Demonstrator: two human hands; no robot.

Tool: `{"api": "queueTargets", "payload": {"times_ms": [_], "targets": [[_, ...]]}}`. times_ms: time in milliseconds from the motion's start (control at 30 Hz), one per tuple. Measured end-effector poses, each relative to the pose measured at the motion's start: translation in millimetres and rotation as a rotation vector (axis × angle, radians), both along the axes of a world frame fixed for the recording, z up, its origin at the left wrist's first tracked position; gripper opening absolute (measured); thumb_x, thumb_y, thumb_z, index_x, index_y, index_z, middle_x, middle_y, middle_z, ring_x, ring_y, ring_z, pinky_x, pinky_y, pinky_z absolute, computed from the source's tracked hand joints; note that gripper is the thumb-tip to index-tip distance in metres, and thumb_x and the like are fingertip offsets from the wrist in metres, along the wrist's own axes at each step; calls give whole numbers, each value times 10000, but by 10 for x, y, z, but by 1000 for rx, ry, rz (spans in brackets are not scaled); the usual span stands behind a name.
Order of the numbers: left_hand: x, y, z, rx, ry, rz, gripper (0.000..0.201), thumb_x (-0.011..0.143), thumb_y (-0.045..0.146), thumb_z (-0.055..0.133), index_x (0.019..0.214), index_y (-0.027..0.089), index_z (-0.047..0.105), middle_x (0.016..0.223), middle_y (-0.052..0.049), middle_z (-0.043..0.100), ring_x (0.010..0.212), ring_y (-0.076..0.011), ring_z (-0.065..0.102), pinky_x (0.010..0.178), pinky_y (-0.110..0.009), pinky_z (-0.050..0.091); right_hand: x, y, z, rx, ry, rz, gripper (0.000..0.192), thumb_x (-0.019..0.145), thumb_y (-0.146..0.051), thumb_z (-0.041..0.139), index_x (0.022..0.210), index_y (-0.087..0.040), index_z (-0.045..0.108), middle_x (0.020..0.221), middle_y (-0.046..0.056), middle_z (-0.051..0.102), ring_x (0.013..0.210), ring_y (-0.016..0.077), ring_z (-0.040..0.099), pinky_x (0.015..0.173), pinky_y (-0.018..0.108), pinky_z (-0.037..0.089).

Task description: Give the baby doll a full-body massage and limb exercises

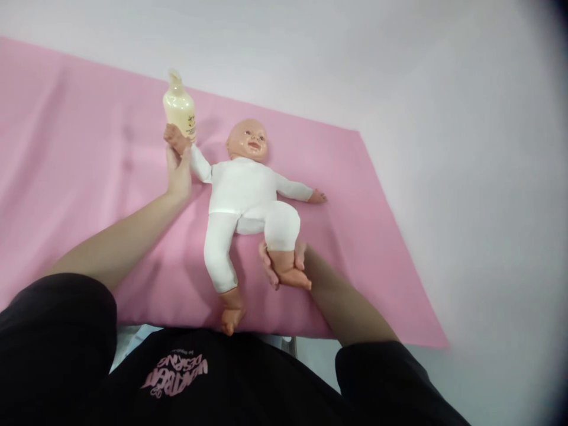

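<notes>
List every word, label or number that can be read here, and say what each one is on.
"DESIGNS": pink print on the person's black shirt, seen upside down; this is a likely reading only.
A larger pink word below it on the shirt is too distorted to read with certainty.
A small dark mark on the cream bottle is too small and blurred to read.
The doll and the pink mat carry no text.

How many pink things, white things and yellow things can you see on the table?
Pink: 1, the pink cloth mat
White: 1, the baby doll in a white suit
Yellow: 1, the pale yellow plastic bottle
Total: 3
</notes>
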State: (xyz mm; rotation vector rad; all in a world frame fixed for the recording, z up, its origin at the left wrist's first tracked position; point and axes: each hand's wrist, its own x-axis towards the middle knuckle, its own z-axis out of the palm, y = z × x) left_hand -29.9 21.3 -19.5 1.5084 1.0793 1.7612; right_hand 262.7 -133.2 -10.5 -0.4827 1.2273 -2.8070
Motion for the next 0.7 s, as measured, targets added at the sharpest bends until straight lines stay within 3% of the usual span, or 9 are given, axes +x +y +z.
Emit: {"api": "queueTargets", "payload": {"times_ms": [67, 167, 267, 367, 433, 567, 633, 700], "targets": [[-46, 69, 5, -174, -167, 71, 474, 1108, 635, 295, 1330, 239, 430, 1521, -69, 530, 1417, -168, 503, 1145, -459, 422, -40, -12, 55, 124, 33, 129, 602, 756, -103, 890, 1278, -133, 592, 1173, 140, 769, 1105, 242, 766, 924, 345, 650], [-32, 61, 68, -331, -409, 137, 200, 1141, 410, 390, 1200, 220, 385, 1394, -65, 589, 1227, -120, 607, 1108, -396, 470, -83, -49, 144, 285, -165, 171, 632, 735, -75, 907, 1288, -119, 605, 1289, 149, 732, 1180, 235, 737, 918, 283, 647], [18, 5, 124, -332, -471, 122, 136, 1128, 334, 443, 1160, 229, 362, 1340, -56, 587, 1158, -108, 624, 1093, -375, 487, -95, -81, 189, 279, -236, 132, 597, 750, -85, 897, 1272, -99, 606, 1285, 150, 733, 1184, 227, 733, 888, 279, 662], [38, -28, 117, -254, -472, 78, 191, 1113, 330, 486, 1216, 261, 341, 1417, -49, 554, 1216, -102, 606, 1133, -382, 476, -98, -81, 168, 249, -194, 130, 558, 758, -7, 854, 1259, -94, 622, 1275, 143, 736, 1213, 216, 722, 979, 318, 640], [35, -34, 83, -164, -400, 15, 338, 1084, 432, 550, 1293, 301, 320, 1484, -46, 522, 1271, -122, 588, 1148, -418, 477, -98, -71, 123, 176, -138, 174, 586, 726, 41, 847, 1246, -119, 629, 1268, 124, 741, 1204, 219, 732, 1007, 348, 631], [44, -71, 13, 138, -75, -90, 640, 972, 723, 572, 1455, 387, 321, 1577, -29, 438, 1456, -212, 463, 1192, -498, 423, -60, -67, 26, -44, 8, 169, 727, 639, 12, 911, 1279, -189, 630, 1201, 83, 764, 1076, 223, 780, 909, 354, 670], [68, -138, 7, 269, 101, -97, 631, 973, 735, 547, 1472, 391, 372, 1543, -37, 473, 1466, -253, 460, 1199, -517, 405, -19, -70, 2, -109, 33, 132, 759, 628, -106, 962, 1301, -204, 626, 1138, 89, 779, 984, 227, 798, 832, 339, 680], [106, -243, 32, 368, 282, -142, 573, 993, 667, 556, 1465, 373, 416, 1462, -68, 550, 1386, -283, 540, 1165, -543, 432, 21, -66, 1, -201, -25, 31, 692, 609, -262, 998, 1207, -196, 656, 1000, 82, 797, 820, 211, 792, 713, 296, 667]]}}
